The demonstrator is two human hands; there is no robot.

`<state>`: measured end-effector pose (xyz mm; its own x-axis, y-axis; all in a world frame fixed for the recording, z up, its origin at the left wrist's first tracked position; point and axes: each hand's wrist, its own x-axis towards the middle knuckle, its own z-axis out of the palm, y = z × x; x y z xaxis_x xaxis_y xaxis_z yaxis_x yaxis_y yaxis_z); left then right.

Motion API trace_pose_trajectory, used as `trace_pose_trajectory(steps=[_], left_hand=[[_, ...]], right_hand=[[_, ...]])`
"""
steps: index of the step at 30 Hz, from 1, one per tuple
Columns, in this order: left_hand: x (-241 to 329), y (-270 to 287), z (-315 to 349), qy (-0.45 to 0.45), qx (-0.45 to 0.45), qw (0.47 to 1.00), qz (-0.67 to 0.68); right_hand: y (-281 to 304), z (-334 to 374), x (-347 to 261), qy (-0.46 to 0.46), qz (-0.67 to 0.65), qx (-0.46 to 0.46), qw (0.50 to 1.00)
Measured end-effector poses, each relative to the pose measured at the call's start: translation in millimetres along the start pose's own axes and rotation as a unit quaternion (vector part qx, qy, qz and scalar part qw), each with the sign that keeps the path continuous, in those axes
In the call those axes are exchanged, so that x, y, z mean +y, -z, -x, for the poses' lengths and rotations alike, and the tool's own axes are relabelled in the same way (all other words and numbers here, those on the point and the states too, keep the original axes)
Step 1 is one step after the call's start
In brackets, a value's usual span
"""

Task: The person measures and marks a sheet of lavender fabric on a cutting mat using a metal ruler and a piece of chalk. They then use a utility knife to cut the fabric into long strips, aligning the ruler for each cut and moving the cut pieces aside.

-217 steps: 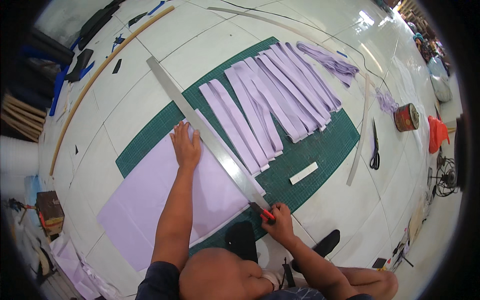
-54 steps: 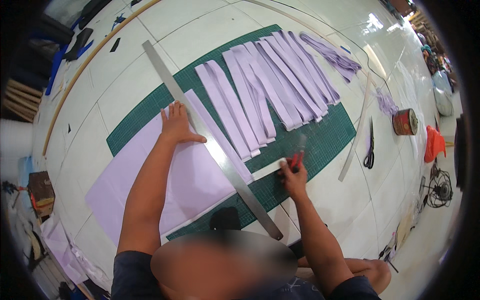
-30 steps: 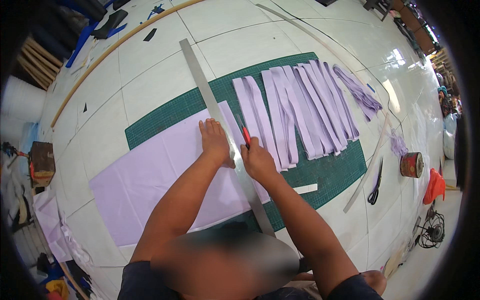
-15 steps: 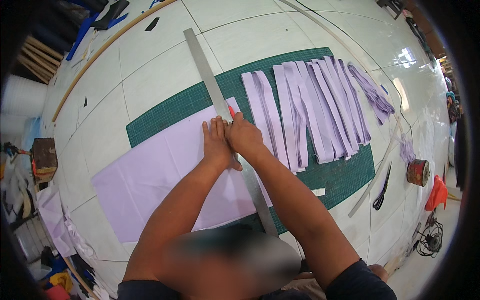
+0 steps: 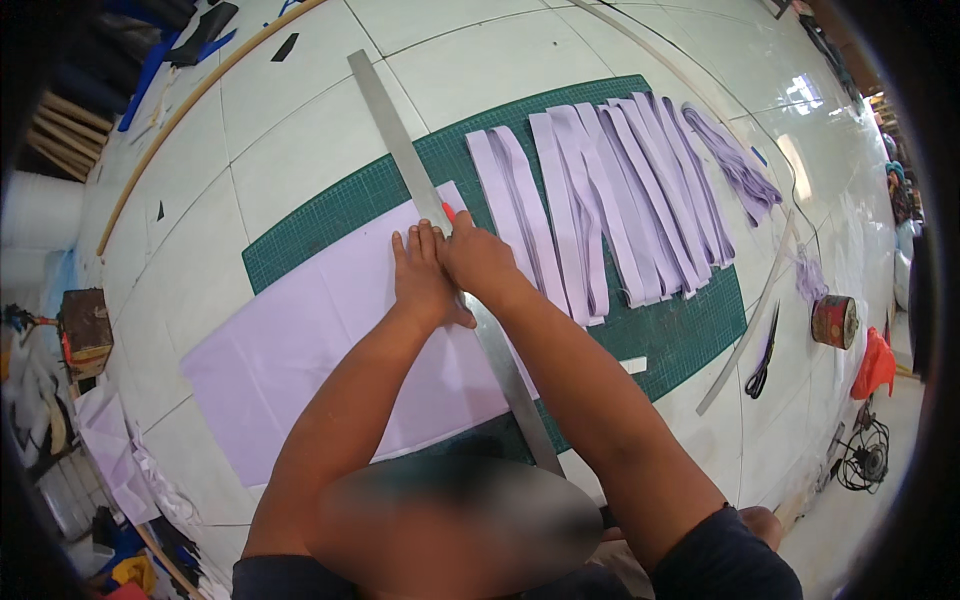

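Folded lilac cloth (image 5: pixel 300 340) lies flat over the left part of a green cutting mat (image 5: pixel 675 345). A long metal ruler (image 5: pixel 388 110) runs across the cloth near its right edge, from the far floor toward my body. My left hand (image 5: pixel 422 280) is spread flat on the ruler and the cloth beside it. Right against it, my right hand (image 5: pixel 480 258) is closed around a red cutter (image 5: pixel 448 211); only its red part shows and the blade is hidden. To the right, several cut lilac strips (image 5: pixel 570 215) lie side by side on the mat.
A bundle of lilac strips (image 5: pixel 735 165) lies beyond the mat's right end. Black scissors (image 5: pixel 762 365), a round tin (image 5: pixel 834 321) and a red plastic bag (image 5: pixel 875 362) sit at the right. A small white piece (image 5: pixel 632 366) rests on the mat. At the left stands a brown box (image 5: pixel 87 332).
The whole view has shifted slightly, so the mat, ruler and cloth appear a little farther up and left. Both hands keep nearly the same place on the ruler.
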<state>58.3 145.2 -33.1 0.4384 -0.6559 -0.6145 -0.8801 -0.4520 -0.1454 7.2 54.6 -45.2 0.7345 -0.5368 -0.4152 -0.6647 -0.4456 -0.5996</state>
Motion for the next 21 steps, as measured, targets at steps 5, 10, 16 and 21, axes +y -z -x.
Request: trace_pose_trajectory(steps=[5, 10, 16, 21], left_hand=[[-0.8, -13.2, -4.2, 0.0, 0.039, 0.999, -0.008], [1.7, -8.7, -4.0, 0.002, 0.062, 0.998, 0.01], [0.4, -0.4, 1.0, 0.011, 0.006, 1.0, 0.014], [0.8, -0.4, -0.4, 0.018, -0.002, 0.999, 0.029]], right_hand=[[-11.3, 22.8, 27.6, 0.026, 0.033, -0.019, 0.999], [-8.8, 111.9, 59.2, -0.055, 0.032, -0.056, 0.996], [-13.0, 224.6, 91.1, -0.118, 0.045, -0.1, 0.987], [-12.6, 311.8, 129.3, -0.155, 0.078, -0.155, 0.973]])
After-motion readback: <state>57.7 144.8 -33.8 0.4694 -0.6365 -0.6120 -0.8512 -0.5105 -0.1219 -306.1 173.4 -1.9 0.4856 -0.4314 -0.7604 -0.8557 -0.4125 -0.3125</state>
